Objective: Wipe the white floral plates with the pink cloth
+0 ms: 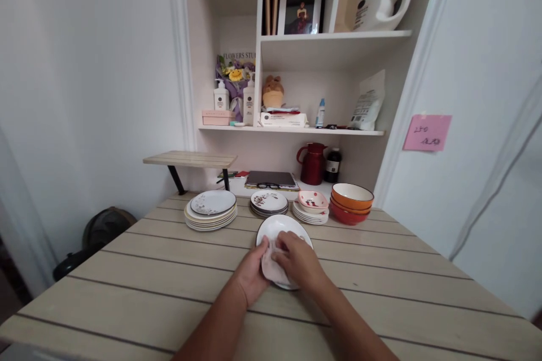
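A white plate [283, 226] with a thin dark rim is just above or on the table in front of me. My left hand [253, 273] grips its left edge, thumb over the rim and the other fingers hidden beneath. Pressed against the plate's face is a pale cloth or tissue [271, 267], pinched in the bent fingers of my right hand [300, 259]. Part of the plate is covered by the cloth and my hands.
Behind are a stack of larger plates [212, 220], a stack of dark-rimmed plates [269, 202], small plates [310, 216] under a pink bowl [313, 201], and orange and red bowls [351, 203]. A raised wooden stand [190, 158] and a red jug [312, 164] are farther back.
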Demonstrator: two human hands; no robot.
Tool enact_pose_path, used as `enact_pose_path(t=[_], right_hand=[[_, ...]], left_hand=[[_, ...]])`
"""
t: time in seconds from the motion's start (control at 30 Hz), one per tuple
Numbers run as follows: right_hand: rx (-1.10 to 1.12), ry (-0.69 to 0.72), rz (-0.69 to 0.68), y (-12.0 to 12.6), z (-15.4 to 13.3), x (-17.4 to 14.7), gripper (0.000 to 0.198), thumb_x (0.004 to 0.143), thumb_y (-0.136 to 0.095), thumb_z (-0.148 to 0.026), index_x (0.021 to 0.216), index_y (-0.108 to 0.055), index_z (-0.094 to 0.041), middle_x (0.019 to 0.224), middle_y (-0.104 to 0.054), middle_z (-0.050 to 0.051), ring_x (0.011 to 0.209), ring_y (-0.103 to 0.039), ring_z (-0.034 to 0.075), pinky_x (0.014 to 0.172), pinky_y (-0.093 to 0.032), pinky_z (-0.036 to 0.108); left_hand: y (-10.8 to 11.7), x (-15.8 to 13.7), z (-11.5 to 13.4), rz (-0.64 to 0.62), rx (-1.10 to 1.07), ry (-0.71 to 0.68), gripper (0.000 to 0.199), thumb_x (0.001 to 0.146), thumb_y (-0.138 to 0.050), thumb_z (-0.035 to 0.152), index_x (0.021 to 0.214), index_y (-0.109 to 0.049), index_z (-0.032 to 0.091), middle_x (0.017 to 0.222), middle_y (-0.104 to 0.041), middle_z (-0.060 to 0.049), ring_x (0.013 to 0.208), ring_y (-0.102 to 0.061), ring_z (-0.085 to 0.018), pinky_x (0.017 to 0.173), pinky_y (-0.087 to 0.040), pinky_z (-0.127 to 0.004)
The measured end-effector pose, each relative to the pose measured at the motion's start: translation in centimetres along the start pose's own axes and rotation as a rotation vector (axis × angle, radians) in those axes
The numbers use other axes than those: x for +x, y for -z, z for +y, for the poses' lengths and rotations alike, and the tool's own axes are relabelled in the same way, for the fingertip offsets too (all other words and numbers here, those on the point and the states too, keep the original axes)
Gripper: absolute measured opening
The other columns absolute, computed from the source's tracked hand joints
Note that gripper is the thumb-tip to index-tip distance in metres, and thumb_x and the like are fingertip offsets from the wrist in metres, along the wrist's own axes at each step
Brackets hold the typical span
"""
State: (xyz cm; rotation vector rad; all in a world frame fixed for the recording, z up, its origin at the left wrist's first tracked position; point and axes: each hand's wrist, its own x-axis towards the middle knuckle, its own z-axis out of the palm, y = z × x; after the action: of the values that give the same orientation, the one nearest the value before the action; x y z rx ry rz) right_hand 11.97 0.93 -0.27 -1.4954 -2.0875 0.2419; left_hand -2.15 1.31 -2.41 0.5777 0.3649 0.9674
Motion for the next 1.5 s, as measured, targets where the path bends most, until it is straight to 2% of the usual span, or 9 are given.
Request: enact_pose_path(t=[0.2, 0.37, 0.5, 0.63, 0.8, 1.07, 1.2, 1.37, 1.5], right_hand=[[-0.072, -0.068, 0.224, 0.5, 0.3, 1.7, 0.011, 0.085, -0.053, -0.028, 0.096, -0.056, -0.024, 0.102, -0.059, 0.003, 0.082, -0.056, 0.016, 0.061, -0.028, 0.026], [-0.150, -0.228, 0.089, 1.7, 1.6, 0.5, 0.010, 0.084, -0.053, -0.029, 0.091, -0.056, -0.023, 0.089, -0.064, 0.004, 0.074, -0.056, 0.017, 0.057, -0.024, 0.027], [-0.090, -0.127, -0.020, 0.8, 0.1, -0.4, 0.005, 0.078, -0.056, -0.023, 0.083, -0.055, -0.022, 0.080, -0.064, 0.002, 0.072, -0.054, 0.016, 0.058, -0.024, 0.027], [0.007, -0.022, 0.094, -0.1, -1.2, 0.5, 0.005, 0.079, -0.057, -0.025, 0.084, -0.056, -0.023, 0.087, -0.063, 0.001, 0.076, -0.054, 0.015, 0.061, -0.028, 0.026], [0.028, -0.137, 0.215, 1.0, 0.6, 1.3, 0.013, 0.081, -0.057, -0.028, 0.093, -0.058, -0.024, 0.097, -0.062, 0.002, 0.079, -0.056, 0.015, 0.062, -0.030, 0.025], [-0.007, -0.085, -0.036, 0.7, 0.2, -0.5, 0.007, 0.077, -0.057, -0.024, 0.083, -0.055, -0.021, 0.082, -0.064, 0.002, 0.073, -0.053, 0.017, 0.064, -0.030, 0.027], [0.066, -0.008, 0.047, 0.0, -0.9, 0.4, 0.011, 0.077, -0.059, -0.024, 0.088, -0.058, -0.023, 0.090, -0.063, 0.001, 0.081, -0.055, 0.017, 0.072, -0.034, 0.027], [0.078, -0.092, 0.176, 0.8, 0.7, 1.1, 0.018, 0.081, -0.056, -0.027, 0.099, -0.059, -0.025, 0.099, -0.060, 0.003, 0.086, -0.057, 0.017, 0.068, -0.034, 0.026], [0.027, -0.170, 0.105, 1.5, 1.8, 0.1, 0.016, 0.081, -0.056, -0.027, 0.097, -0.057, -0.023, 0.095, -0.062, 0.003, 0.079, -0.057, 0.016, 0.064, -0.032, 0.025]], left_hand=[[0.0, 0.0, -0.1, -0.003, 0.005, -0.022, 0.046, 0.087, -0.058, 0.038, 0.126, -0.058, 0.013, 0.108, -0.072, -0.014, 0.106, -0.065, -0.027, 0.101, -0.040, -0.041], [-0.1, -0.2, 0.0, -0.003, 0.024, 0.011, 0.050, 0.087, -0.057, 0.041, 0.127, -0.058, 0.011, 0.109, -0.071, -0.016, 0.109, -0.063, -0.028, 0.102, -0.039, -0.042], [-0.2, -0.1, 0.0, 0.020, 0.029, -0.007, 0.046, 0.088, -0.057, 0.040, 0.122, -0.061, 0.010, 0.108, -0.072, -0.015, 0.109, -0.063, -0.028, 0.102, -0.040, -0.040], [-0.2, 0.0, 0.1, 0.022, 0.024, -0.031, 0.041, 0.088, -0.057, 0.038, 0.118, -0.063, 0.011, 0.107, -0.072, -0.014, 0.107, -0.064, -0.027, 0.102, -0.040, -0.039], [-0.6, -0.2, 0.1, 0.010, 0.020, -0.017, 0.041, 0.088, -0.057, 0.037, 0.120, -0.063, 0.012, 0.104, -0.073, -0.013, 0.105, -0.065, -0.027, 0.102, -0.040, -0.041], [-0.7, -0.6, 0.0, 0.029, 0.030, 0.005, 0.043, 0.087, -0.059, 0.039, 0.117, -0.064, 0.009, 0.104, -0.073, -0.016, 0.105, -0.065, -0.028, 0.100, -0.042, -0.040], [-0.4, -0.3, 0.1, 0.013, 0.004, -0.028, 0.040, 0.086, -0.061, 0.036, 0.115, -0.064, 0.009, 0.106, -0.072, -0.016, 0.104, -0.065, -0.028, 0.099, -0.043, -0.038], [-0.3, 0.0, 0.0, 0.006, 0.017, -0.012, 0.042, 0.087, -0.059, 0.037, 0.121, -0.061, 0.012, 0.108, -0.072, -0.015, 0.105, -0.065, -0.027, 0.100, -0.042, -0.041], [-0.6, -0.3, 0.0, -0.002, 0.040, -0.002, 0.047, 0.087, -0.059, 0.038, 0.126, -0.058, 0.011, 0.108, -0.072, -0.016, 0.106, -0.065, -0.028, 0.102, -0.041, -0.042]])
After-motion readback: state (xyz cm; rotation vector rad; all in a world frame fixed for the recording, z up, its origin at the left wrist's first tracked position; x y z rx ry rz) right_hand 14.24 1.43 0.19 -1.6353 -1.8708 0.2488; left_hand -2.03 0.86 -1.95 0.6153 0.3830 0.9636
